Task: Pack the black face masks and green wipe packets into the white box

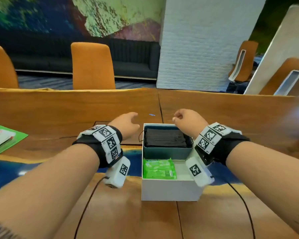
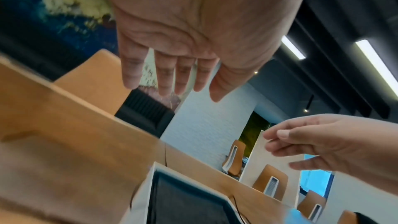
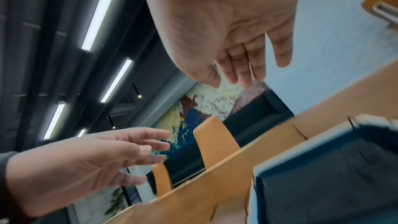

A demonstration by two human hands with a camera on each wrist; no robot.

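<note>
I am holding both hands above the far end of the box [image 1: 171, 190], one on each side. My left hand [image 1: 126, 124] is hanging over the table [image 1: 231, 114] just left of the box, fingers loosely spread and holding nothing. My right hand [image 1: 186, 119] is hanging over the far right corner of the box, fingers relaxed and slightly bent, also holding nothing.

The masks [image 1: 165, 136] are lying as a flat stack in a dark tray [image 1: 166, 152] that is filling the far half of the box. One ear loop is hanging out over the tray's left wall. A wipe packet [image 1: 159, 169] is lying flat in the near left part of the box; the near right part is showing bare white floor.

Judgement: the placing step appears finished for the items in view, and I am between steps. The next move calls for tucking the stray ear loop inside, then fetching any remaining packet for the free near-right space. I cannot tell whether more items are waiting; none are showing on the table. A green-and-white booklet [image 1: 2, 138] is lying at the far left.

The head view alone is showing the box contents and the loop. The wrist views alone are showing both palms from below, confirming that neither hand is pinching anything; they are showing only the tray's far corner.
</note>
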